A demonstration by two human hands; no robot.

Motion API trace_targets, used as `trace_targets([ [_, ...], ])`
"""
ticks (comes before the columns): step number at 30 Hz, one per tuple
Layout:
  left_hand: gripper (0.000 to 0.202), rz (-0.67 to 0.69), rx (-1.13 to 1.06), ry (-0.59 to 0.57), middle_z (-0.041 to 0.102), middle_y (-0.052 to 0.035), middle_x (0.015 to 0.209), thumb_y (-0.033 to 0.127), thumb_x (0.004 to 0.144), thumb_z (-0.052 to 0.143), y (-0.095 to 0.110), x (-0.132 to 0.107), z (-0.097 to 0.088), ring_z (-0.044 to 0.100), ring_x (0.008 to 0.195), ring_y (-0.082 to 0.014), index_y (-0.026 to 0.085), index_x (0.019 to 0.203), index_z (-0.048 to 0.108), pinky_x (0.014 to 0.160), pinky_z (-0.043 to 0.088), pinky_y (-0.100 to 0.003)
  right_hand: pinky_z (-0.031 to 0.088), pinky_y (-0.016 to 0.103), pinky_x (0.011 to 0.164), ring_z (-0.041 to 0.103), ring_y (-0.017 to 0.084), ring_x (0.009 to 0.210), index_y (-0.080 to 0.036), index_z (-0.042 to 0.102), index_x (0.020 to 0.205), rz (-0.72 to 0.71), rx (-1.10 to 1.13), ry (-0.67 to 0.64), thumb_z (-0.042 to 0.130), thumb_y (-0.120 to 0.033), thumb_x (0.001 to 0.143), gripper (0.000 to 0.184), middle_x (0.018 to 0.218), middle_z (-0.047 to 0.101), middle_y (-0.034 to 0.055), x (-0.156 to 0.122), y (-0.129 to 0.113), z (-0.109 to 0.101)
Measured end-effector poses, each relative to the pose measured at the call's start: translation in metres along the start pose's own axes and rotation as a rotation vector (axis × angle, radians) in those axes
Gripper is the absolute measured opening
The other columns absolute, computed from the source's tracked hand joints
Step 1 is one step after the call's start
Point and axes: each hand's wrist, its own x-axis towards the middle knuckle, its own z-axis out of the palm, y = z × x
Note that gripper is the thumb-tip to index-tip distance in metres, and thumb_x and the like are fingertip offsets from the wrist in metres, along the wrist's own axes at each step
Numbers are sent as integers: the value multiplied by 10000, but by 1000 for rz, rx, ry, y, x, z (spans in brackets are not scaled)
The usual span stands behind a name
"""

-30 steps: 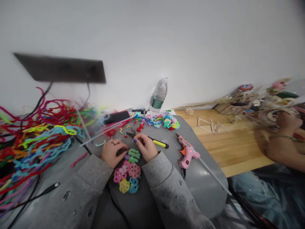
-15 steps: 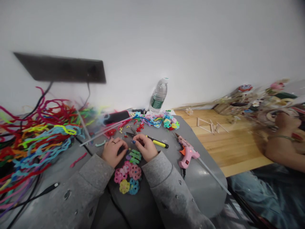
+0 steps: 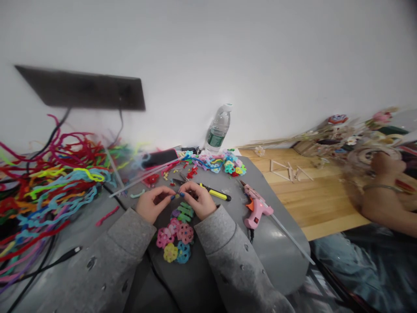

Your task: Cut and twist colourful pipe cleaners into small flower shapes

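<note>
My left hand point(image 3: 153, 204) and my right hand point(image 3: 199, 201) meet at the fingertips, both pinched closed. A tiny yellowish piece point(image 3: 177, 196) shows between them; its kind is too small to tell. Just below lie fuzzy pipe-cleaner flowers: pink point(image 3: 185, 233), yellow point(image 3: 170, 252) and blue point(image 3: 183, 252). A green coiled pipe-cleaner piece point(image 3: 185, 212) lies beside my right fingers. Behind my right hand is a yellow-and-black utility knife point(image 3: 216, 192), partly hidden, with pliers-like tips point(image 3: 183, 177) near it.
A pink glue gun point(image 3: 257, 211) with a long glue stick lies to the right. Loose pipe cleaners point(image 3: 74, 182) heap up at left. A water bottle point(image 3: 219, 130) leans at the wall beside more flowers point(image 3: 233, 165). Another person's hand point(image 3: 386, 171) works over the wooden table point(image 3: 293, 204).
My left hand has moved right and slightly up, so its fingertips now meet those of my right hand at the tiny yellowish piece. The flowers and tools stay put.
</note>
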Motion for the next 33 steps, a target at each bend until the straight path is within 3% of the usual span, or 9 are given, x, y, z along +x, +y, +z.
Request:
trace_targets([
  [4,141,-5,-62,11,688,-45,714,273,695,611,-1,0,2,636,667,-178,160,770,649,605,502,-273,392,249,597,521,151,686,-176,582,770,5,-44,-24,526,-250,805,99,717,574,20,0,-1,1],
  [12,205,-54,-132,43,629,-8,651,345,654,657,-1,0,5,596,610,-150,178,711,553,552,473,-247,390,241,582,519,146,671,-176,586,776,-2,-82,-39,524,-234,799,87,708,575,14,0,-1,1],
  [27,241,-158,-207,46,603,8,589,357,586,690,3,0,6,552,538,-126,169,669,565,522,422,-234,406,250,595,523,139,642,-175,590,746,-43,-101,-37,537,-197,773,63,699,586,13,0,-2,1],
  [33,253,-172,-240,80,585,16,581,350,572,713,2,0,5,543,529,-119,163,662,569,515,420,-231,441,267,578,584,156,639,-174,623,864,22,2,9,485,-166,792,156,752,639,41,-2,-1,2],
])
